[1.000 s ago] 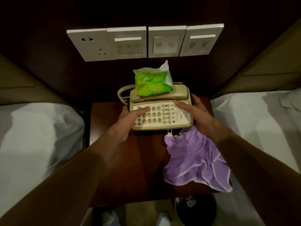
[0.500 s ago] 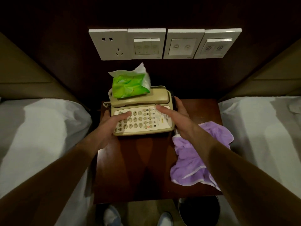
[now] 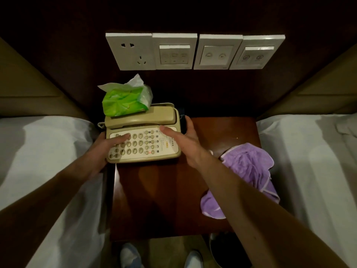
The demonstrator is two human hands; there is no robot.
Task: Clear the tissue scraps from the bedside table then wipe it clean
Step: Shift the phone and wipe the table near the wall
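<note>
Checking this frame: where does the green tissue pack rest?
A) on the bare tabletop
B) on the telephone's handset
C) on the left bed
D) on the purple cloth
B: the green tissue pack lies on the handset of the telephone, raised off the wood.

Single head view, steep downward look, close over bedside table (image 3: 154,200); switch panels (image 3: 193,52) top of frame, shoes (image 3: 129,256) bottom edge.

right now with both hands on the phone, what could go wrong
The tissue pack lies loose on the handset, so tilting the phone could tip it off. The phone's left corner seems to jut past the table edge; if the left hand or right hand lets go there, it may drop toward the bed.
</note>
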